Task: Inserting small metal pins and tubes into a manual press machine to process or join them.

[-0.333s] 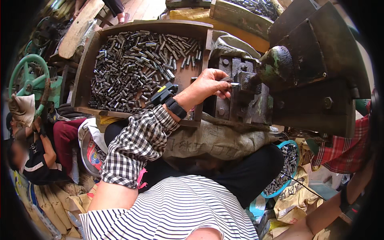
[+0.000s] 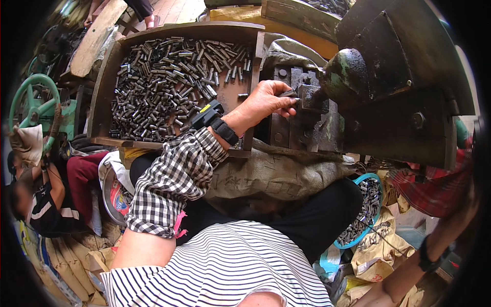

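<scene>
My left hand (image 2: pixel 273 102) is closed in a pinch on a short metal tube (image 2: pixel 288 94), at the left side of a dark, greasy press die block (image 2: pixel 313 98). A black strap and a small device sit on that wrist, above a checked sleeve. To its left stands a wooden tray (image 2: pixel 258 48) with a heap of short metal tubes (image 2: pixel 158 97). Far off at the right rim, my right hand (image 2: pixel 463 204) is dark and smeared beside red plaid cloth; its fingers cannot be made out.
The press's heavy metal body (image 2: pixel 399 123) fills the upper right. By my right knee is a blue-rimmed basin (image 2: pixel 379 204) of small metal pieces. A green handwheel (image 2: pixel 36 110) stands at the left, near another person (image 2: pixel 48 199). Grey sacking (image 2: pixel 276 176) hangs below the die.
My left hand has shifted slightly up relative to the die, still pinching a tube. A bright piece seen beside the fingertips earlier no longer shows there. My right hand has moved near the rim.
</scene>
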A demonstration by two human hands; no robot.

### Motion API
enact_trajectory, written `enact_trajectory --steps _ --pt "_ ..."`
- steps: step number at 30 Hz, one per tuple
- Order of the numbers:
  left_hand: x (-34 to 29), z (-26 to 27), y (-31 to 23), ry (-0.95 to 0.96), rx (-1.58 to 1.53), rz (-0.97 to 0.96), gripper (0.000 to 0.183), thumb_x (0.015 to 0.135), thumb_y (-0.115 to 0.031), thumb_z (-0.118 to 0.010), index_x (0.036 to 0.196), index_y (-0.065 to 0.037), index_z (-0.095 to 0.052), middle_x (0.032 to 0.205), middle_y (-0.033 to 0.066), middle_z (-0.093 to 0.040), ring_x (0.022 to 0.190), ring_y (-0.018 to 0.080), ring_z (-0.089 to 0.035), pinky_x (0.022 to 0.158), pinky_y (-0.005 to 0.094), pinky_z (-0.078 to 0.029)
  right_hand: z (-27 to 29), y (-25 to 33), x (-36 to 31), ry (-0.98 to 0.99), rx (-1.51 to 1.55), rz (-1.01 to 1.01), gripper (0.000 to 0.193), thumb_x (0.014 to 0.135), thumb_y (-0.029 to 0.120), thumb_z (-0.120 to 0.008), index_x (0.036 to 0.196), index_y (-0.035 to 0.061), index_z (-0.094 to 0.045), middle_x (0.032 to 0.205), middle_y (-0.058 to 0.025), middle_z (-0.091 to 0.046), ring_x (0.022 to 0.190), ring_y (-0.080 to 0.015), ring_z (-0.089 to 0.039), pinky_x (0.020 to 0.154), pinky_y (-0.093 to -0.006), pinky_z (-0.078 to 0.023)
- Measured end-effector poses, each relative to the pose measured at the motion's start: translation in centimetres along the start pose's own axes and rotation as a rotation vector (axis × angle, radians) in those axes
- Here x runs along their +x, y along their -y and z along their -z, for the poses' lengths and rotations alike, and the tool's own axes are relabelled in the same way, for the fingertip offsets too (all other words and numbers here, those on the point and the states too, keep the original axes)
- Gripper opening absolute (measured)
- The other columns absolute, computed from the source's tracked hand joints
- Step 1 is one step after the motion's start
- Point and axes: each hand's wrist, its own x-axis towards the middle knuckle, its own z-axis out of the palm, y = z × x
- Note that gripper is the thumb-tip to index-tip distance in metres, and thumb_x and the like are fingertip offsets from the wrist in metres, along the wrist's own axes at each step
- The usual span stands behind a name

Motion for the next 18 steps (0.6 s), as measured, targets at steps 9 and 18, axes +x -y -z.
enact_trajectory --steps 9,18 --pt "0.4 -0.5 0.0 -0.09 0.298 -0.062 0.02 0.085 -0.01 -0.066 0.099 0.002 -0.058 0.077 0.0026 -0.062 0.061 0.0077 -0.062 0.051 0.0191 -0.05 0.1 -9.3 -6.5 -0.196 0.319 -0.076 0.059 0.082 -0.001 -0.054 0.138 0.0021 -0.033 0.134 -0.0145 -0.044 0.118 -0.0258 -0.048 0.103 -0.0384 -0.035" --pt "-0.2 1.8 -1.1 -0.024 0.283 0.037 0.032 0.088 -0.017 -0.063 0.111 0.003 -0.056 0.086 0.0045 -0.062 0.065 0.0056 -0.059 0.054 0.0172 -0.048 2.0 -4.1 0.5 0.006 0.095 0.01 0.04 0.081 0.004 -0.048 0.119 -0.0072 -0.054 0.124 -0.0216 -0.052 0.114 -0.0317 -0.05 0.099 -0.0395 -0.039"
